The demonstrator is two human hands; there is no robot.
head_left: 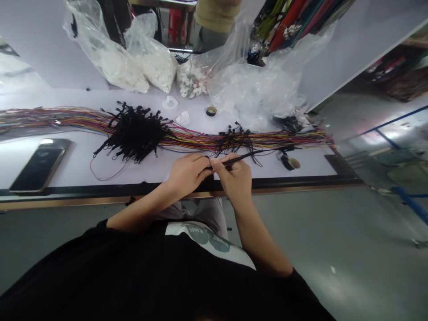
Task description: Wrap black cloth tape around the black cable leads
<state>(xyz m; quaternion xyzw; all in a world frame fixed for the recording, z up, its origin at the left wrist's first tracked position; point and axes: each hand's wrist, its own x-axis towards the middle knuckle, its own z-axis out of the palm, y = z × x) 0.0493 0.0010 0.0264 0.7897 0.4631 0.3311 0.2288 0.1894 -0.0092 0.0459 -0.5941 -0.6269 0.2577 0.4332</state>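
My left hand (187, 173) and my right hand (236, 177) meet near the table's front edge, fingers closed on a thin black-wrapped cable (243, 156). The cable slants from between my fingertips up to the right, towards the wire bundle. Just beyond my hands, a long bundle of coloured wires (194, 141) runs across the table. A small cluster of black wire ends (236, 139) lies on it. Further left a thick heap of black connector-tipped ends (133, 131) covers the bundle. What exactly my fingertips pinch is partly hidden.
Rolls of black tape (211, 111) lie behind the bundle and right of my hands, one being a roll (294, 163). At the back stand plastic bags of white parts (160, 67). A phone (40, 165) rests at left. Across the table a person (217, 18) is partly visible.
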